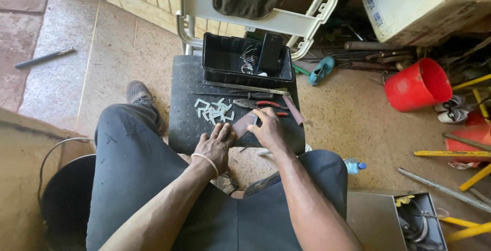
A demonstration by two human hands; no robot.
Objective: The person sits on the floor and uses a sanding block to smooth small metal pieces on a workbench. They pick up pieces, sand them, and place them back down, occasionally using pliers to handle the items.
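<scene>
Seated person, dark trousers, knees apart, viewed from above

Left hand (217, 143): pale band at the wrist; palm down, fingers laid flat on the near left edge of the brown sheet (244, 124); grip flat, pressing rather than closed

Right hand (267, 129): fingers curled over the right part of the same sheet, tips at a small dark item on it, too small to tell; grip narrow, pinching

Brown sheet: thin, flat, dull reddish-brown, roughly rectangular, largely hidden under both hands; lies at the near edge of the surface (184, 123), a black textured stool top between the knees

Just beyond the hands, on the surface: heap of small pale cut strips (214, 110); red-handled pliers (266, 104); a second brown strip (293, 110), tilted; long metal file (245, 88) lying crosswise

Far edge of surface: black plastic tray (220, 59) holding wires and an upright dark phone (269, 52)

Behind: white plastic chair (266, 20) draped with a dark cloth

Floor, right: red bucket (418, 84), yellow rods, scattered tools
</scene>
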